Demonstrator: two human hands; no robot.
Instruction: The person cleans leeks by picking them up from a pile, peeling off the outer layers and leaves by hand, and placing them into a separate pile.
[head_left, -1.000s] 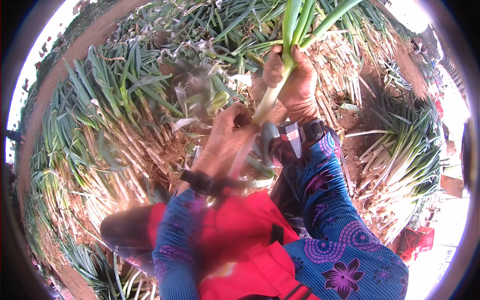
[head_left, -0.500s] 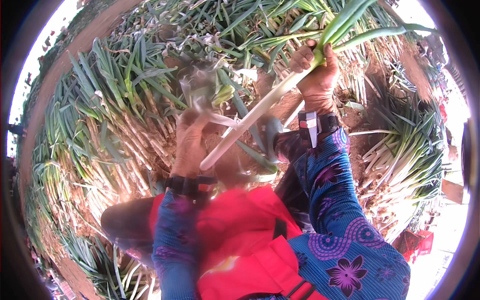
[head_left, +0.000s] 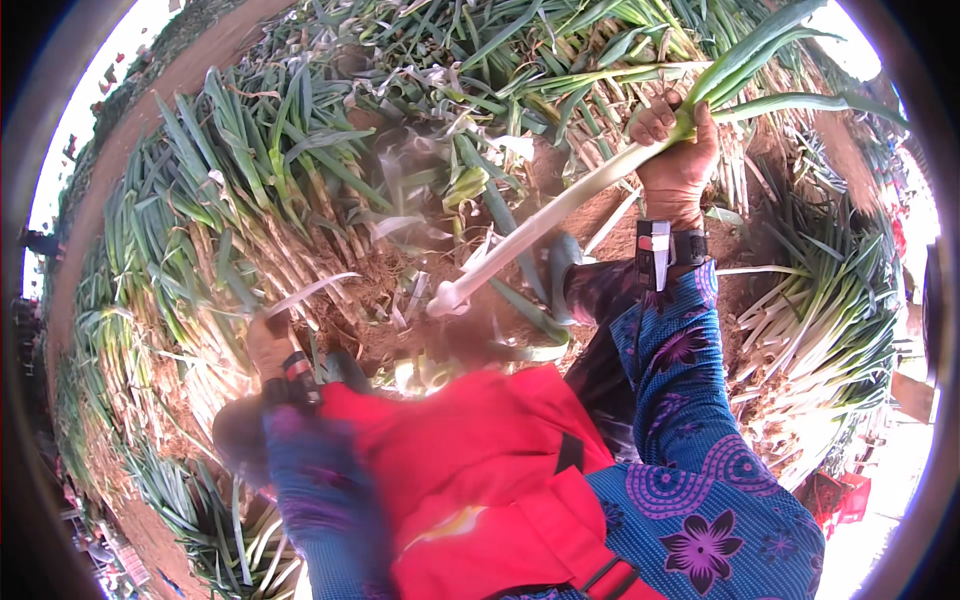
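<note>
Up at the right, my right hand [head_left: 680,150] is closed around the upper stalk of a long green onion [head_left: 560,207]. Its green leaves fan out above the fist, and the white shank slants down left to a bulbous root end over the middle of the ground. My left hand [head_left: 268,345], slightly blurred, is low at the left, well apart from that onion. A thin pale strip of peel [head_left: 318,288] runs out from its closed fingers. Nearest to this hand are the white stalks of a heap of green onions [head_left: 290,215].
A bundle of whiter green onions [head_left: 800,340] lies at the right. More leafy onions [head_left: 430,60] cover the ground at the far side. A boot [head_left: 563,275] stands on the soil near the middle, and a red crate [head_left: 845,498] is at the lower right.
My left hand has swung down and left from beside the onion, trailing a strip of peel. My right hand has shifted slightly right and down with the onion, whose root end now shows a bulge.
</note>
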